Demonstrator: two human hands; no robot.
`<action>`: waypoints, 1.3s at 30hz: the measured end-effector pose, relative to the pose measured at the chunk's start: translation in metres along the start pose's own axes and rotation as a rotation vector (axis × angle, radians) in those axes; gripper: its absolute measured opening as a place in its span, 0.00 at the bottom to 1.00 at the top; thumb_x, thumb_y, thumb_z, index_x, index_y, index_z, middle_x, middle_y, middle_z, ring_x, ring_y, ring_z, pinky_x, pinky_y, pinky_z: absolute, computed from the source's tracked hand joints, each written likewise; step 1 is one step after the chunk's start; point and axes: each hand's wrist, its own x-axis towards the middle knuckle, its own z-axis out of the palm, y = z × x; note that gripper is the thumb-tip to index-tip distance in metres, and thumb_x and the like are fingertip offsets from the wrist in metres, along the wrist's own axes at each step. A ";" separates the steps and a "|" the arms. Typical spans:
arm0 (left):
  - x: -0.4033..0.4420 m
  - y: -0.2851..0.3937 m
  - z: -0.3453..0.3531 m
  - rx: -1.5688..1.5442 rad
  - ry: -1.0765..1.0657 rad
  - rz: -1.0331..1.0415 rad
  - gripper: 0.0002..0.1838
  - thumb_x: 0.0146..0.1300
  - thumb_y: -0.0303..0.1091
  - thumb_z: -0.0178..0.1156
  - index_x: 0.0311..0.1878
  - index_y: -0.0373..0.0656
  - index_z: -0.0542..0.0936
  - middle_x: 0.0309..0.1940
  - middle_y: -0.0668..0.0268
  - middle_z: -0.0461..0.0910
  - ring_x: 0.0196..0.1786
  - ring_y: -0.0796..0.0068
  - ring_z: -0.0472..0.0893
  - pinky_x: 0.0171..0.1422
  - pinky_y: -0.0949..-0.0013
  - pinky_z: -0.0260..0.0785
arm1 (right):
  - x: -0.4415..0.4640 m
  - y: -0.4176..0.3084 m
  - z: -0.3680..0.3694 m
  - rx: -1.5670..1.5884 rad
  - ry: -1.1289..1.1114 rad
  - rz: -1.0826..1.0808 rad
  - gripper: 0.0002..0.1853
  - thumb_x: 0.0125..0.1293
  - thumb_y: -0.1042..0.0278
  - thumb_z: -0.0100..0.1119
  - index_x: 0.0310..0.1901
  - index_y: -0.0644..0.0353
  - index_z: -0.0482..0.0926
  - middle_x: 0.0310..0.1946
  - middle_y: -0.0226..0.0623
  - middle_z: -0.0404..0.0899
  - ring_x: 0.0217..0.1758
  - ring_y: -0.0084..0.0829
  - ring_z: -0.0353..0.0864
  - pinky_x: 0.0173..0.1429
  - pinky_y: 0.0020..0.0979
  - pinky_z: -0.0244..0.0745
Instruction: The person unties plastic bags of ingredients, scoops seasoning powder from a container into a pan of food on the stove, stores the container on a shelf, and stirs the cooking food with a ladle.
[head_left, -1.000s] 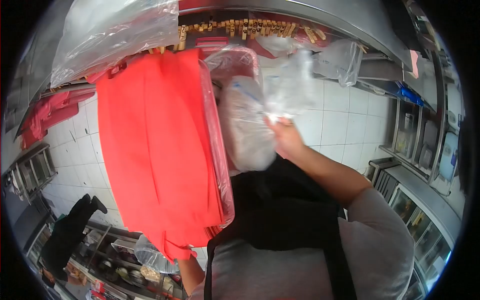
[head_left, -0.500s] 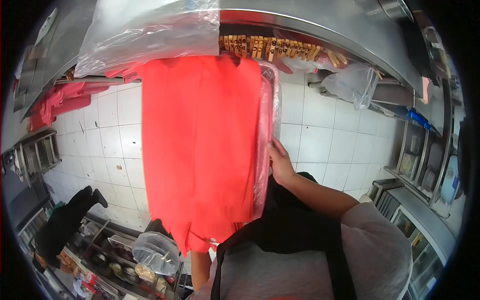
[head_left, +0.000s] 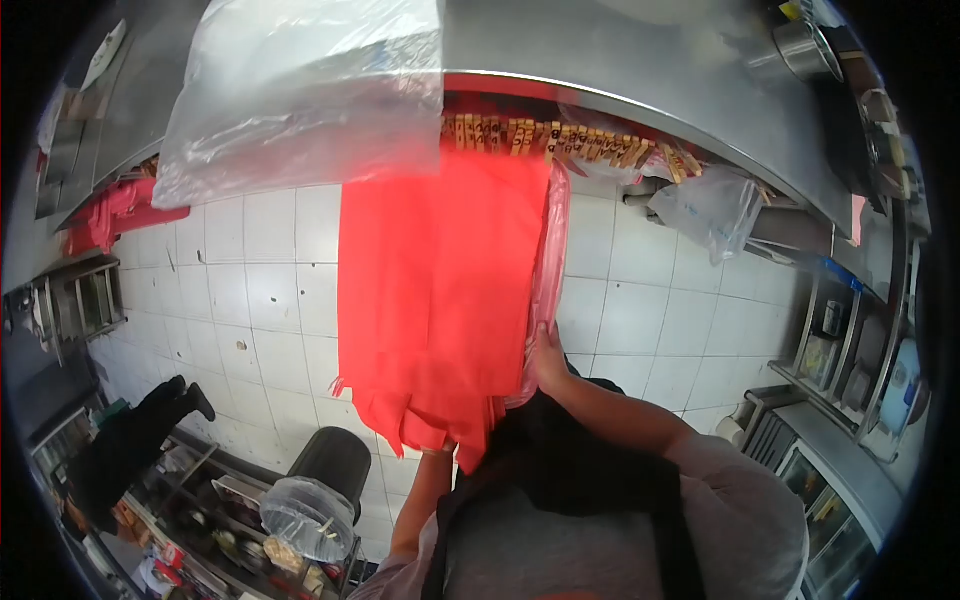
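A wide stack of bright red plastic bags (head_left: 440,270) hangs flat in front of me, below the counter edge, its lower end loose and folded. Along its right side runs a pinkish clear plastic wrapper (head_left: 548,250). My right hand (head_left: 547,362) is closed on the stack's lower right edge, over the wrapper. My left hand (head_left: 438,447) is at the folded lower end, gripping the bags from below; red plastic hides most of its fingers. A large clear plastic bag (head_left: 310,100) lies over the counter edge and overlaps the stack's upper left corner.
Several lettered wooden clothespins (head_left: 590,145) line the steel counter (head_left: 620,60). A clear bag (head_left: 710,215) hangs at right, red plastic (head_left: 115,215) at left. A dark bin (head_left: 335,465) and stacked clear containers (head_left: 305,520) stand lower left. Another person (head_left: 130,450) is at far left.
The red stack has shifted to the right in view, and its upper edge sits lower. Both hands have moved with it, the left rightward and up, the right slightly down. The dark bin has become visible.
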 end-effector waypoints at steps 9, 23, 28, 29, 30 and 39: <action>0.044 0.003 0.038 0.022 -0.031 0.004 0.32 0.60 0.54 0.52 0.63 0.45 0.64 0.60 0.63 0.70 0.62 0.57 0.69 0.66 0.47 0.60 | 0.056 -0.054 0.019 0.141 0.062 0.084 0.21 0.72 0.59 0.41 0.59 0.65 0.67 0.50 0.42 0.76 0.53 0.33 0.74 0.57 0.31 0.67; 0.254 0.048 0.162 0.263 -0.599 -0.076 0.23 0.59 0.47 0.56 0.54 0.46 0.72 0.50 0.65 0.75 0.49 0.64 0.74 0.51 0.53 0.69 | 0.031 -0.131 -0.039 -0.367 -0.132 -0.261 0.17 0.64 0.62 0.56 0.53 0.59 0.73 0.36 0.40 0.79 0.38 0.33 0.78 0.44 0.35 0.73; 0.103 -0.026 0.188 1.193 -0.389 0.010 0.44 0.62 0.66 0.44 0.73 0.60 0.39 0.75 0.66 0.34 0.76 0.60 0.34 0.72 0.44 0.31 | -0.126 -0.130 -0.111 -0.463 -0.127 -0.572 0.23 0.64 0.68 0.53 0.61 0.54 0.67 0.55 0.44 0.71 0.58 0.39 0.69 0.63 0.35 0.62; 0.078 -0.041 0.162 1.395 -0.677 -0.070 0.41 0.61 0.65 0.44 0.73 0.66 0.42 0.75 0.64 0.33 0.76 0.61 0.30 0.72 0.41 0.26 | -0.160 -0.133 -0.118 -0.356 -0.114 -0.594 0.25 0.64 0.66 0.53 0.63 0.54 0.65 0.58 0.45 0.68 0.62 0.40 0.65 0.66 0.35 0.59; 0.062 -0.044 0.145 1.585 -0.799 -0.149 0.41 0.62 0.65 0.44 0.73 0.65 0.42 0.75 0.64 0.34 0.76 0.61 0.30 0.72 0.42 0.27 | -0.195 -0.134 -0.127 -0.247 -0.100 -0.626 0.27 0.65 0.64 0.53 0.65 0.53 0.62 0.62 0.45 0.65 0.66 0.42 0.62 0.69 0.35 0.57; 0.028 -0.042 0.166 2.387 -0.855 -0.122 0.39 0.64 0.62 0.42 0.73 0.58 0.44 0.74 0.64 0.38 0.76 0.61 0.35 0.73 0.46 0.30 | -0.611 0.197 -0.136 -0.388 -0.077 1.215 0.35 0.61 0.32 0.43 0.64 0.46 0.67 0.65 0.36 0.63 0.70 0.43 0.57 0.66 0.54 0.51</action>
